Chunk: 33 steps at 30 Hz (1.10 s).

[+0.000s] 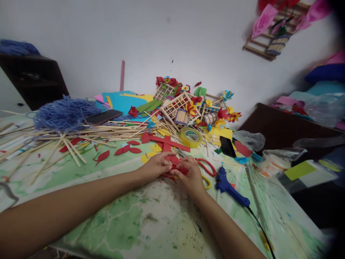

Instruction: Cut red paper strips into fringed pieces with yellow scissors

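My left hand (156,166) and my right hand (190,173) meet over the middle of the green-patterned table (129,219). Both are closed around a small red foam piece (180,169), pinching it between fingertips. Flat red foam strips (168,142) lie just beyond my fingers. Red-handled scissors (207,166) rest right of my right hand, and a blue glue gun (229,187) lies further right with its cord trailing toward the table's front edge. A roll of clear tape (191,137) sits behind the strips.
Many thin wooden sticks (81,135) and blue yarn (64,113) cover the left side. Stick frames with foam flowers (185,106) pile up at the back. Two phones (104,117) (228,146) lie on the table. Plastic bags (272,162) crowd the right edge.
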Each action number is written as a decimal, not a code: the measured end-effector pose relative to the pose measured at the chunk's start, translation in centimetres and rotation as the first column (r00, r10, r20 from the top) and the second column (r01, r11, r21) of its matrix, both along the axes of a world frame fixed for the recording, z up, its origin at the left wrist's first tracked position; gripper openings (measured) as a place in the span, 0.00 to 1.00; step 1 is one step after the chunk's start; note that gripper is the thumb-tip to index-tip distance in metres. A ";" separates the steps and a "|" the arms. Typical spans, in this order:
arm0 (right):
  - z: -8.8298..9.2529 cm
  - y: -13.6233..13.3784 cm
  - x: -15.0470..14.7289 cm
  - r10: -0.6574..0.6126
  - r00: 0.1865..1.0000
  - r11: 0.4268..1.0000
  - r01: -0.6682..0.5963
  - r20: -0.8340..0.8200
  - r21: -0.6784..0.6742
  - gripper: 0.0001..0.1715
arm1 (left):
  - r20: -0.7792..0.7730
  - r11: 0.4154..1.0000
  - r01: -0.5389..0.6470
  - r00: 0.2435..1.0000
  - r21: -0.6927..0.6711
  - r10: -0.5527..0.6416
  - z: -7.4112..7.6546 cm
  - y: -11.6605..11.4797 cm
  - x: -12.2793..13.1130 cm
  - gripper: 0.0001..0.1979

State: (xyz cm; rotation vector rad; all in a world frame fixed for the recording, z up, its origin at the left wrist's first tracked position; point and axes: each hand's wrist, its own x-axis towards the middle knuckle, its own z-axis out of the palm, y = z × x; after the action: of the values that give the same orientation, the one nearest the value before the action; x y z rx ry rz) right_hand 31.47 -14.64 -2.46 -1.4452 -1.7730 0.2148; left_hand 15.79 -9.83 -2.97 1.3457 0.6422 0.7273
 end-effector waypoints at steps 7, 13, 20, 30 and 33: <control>-0.2 0.1 0.1 -0.002 0.995 0.999 -0.002 -0.100 -0.033 0.07 | 0.021 1.000 -0.004 1.000 -0.030 0.004 0.2 -0.2 -0.1 0.32; -0.5 0.4 0.3 0.017 0.994 1.000 -0.018 -0.111 -0.007 0.08 | 0.035 0.995 0.097 0.995 0.008 -0.097 -0.3 0.1 0.0 0.39; -0.2 0.2 0.1 0.017 0.997 1.000 -0.019 -0.074 -0.024 0.08 | 0.008 0.995 0.096 0.995 0.040 -0.096 -0.8 0.2 -0.1 0.37; -0.3 0.0 0.6 0.032 0.999 0.992 -0.032 -0.001 -0.119 0.18 | -0.065 0.992 0.074 0.996 0.105 -0.068 -0.7 0.1 -0.3 0.38; -0.1 0.0 0.5 0.040 0.999 0.995 -0.041 -0.016 -0.091 0.19 | -0.038 0.992 0.068 0.997 0.109 -0.064 -0.7 0.1 -0.3 0.38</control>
State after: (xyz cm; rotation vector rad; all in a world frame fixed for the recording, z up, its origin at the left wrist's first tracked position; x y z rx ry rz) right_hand 32.00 -14.66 -2.56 -1.4688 -1.8028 0.3300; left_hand 15.52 -9.70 -3.66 1.4773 0.5886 0.6954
